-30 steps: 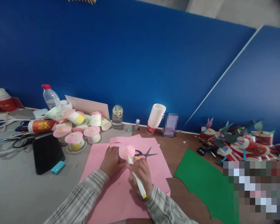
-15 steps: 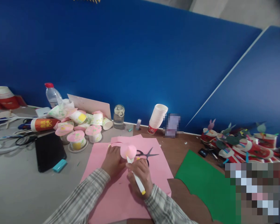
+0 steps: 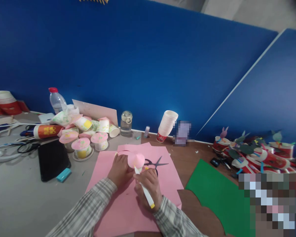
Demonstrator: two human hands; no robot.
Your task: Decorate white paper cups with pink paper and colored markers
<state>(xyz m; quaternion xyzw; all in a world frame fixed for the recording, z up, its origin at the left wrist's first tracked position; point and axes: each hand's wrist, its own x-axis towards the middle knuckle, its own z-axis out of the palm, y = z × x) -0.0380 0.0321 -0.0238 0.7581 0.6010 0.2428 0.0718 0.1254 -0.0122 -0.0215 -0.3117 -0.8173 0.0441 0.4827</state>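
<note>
My right hand (image 3: 149, 187) is closed round a white marker (image 3: 146, 192) with a yellow end; its tip touches the lower edge of a pink paper piece (image 3: 136, 160). Behind that piece, part of something white shows. My left hand (image 3: 120, 172) is closed at the left side of the pink piece and steadies it; its fingertips are partly hidden. Both hands are over pink paper sheets (image 3: 120, 210). Dark scissors (image 3: 159, 163) lie spread on the sheets, just beyond my right hand.
Pink-topped paper cups (image 3: 80, 144), a black tablet (image 3: 53, 160) and a teal block (image 3: 63, 175) are at left. Along the blue partition stand a glass jar (image 3: 126, 123) and stacked cups (image 3: 167, 125). Green paper (image 3: 219, 197) and red cup crafts (image 3: 268, 156) lie right.
</note>
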